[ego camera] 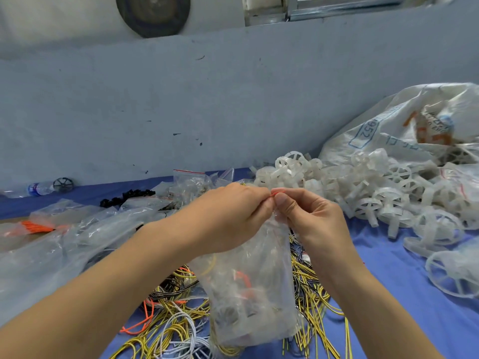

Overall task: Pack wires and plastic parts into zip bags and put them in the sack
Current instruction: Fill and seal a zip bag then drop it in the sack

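A clear zip bag [255, 288] with a red seal strip hangs in front of me, filled with plastic parts and some orange and yellow wire. My left hand [230, 216] and my right hand [305, 213] both pinch its top edge, fingertips meeting at the red strip. Beneath the bag lies a tangle of yellow, black, grey and orange wires [178, 325] on the blue table. A heap of white plastic wheel parts [363, 187] spreads to the right. The white woven sack [383, 130] stands open behind that heap.
Empty and filled zip bags [77, 229] are piled on the left, one holding orange wires [36, 226]. Black plastic parts [127, 198] lie behind them. A water bottle [39, 189] and a dark wheel [62, 184] sit by the grey wall.
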